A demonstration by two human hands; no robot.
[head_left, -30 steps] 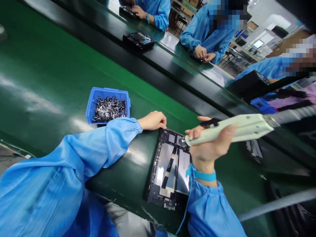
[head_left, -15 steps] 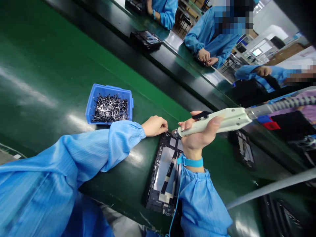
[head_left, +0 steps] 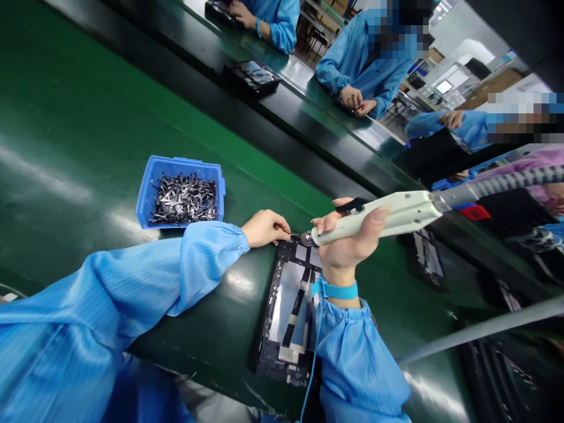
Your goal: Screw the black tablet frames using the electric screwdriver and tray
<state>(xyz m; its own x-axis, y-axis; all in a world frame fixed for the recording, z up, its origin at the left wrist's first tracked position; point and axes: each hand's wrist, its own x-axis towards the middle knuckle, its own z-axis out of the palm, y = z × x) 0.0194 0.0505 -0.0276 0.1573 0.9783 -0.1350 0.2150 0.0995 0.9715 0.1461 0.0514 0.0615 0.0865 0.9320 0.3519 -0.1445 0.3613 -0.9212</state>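
The belt [head_left: 79, 117] lies bare across the left and upper left, so I have open room there. Left of centre stands the bin [head_left: 144, 202], just above my left sleeve. At centre my left hand [head_left: 264, 228] and the driver [head_left: 374, 218] tip nearly meet over the tablet [head_left: 286, 317], leaving a sliver. The hose [head_left: 497, 183] and a grey bar [head_left: 484, 329] cross the right side.

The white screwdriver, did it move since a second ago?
Yes. The right hand slid the white screwdriver tip along the top edge of the opened tablet toward the left hand. The grip on it held; the left hand stayed at the corner, and the blue bin stayed put.
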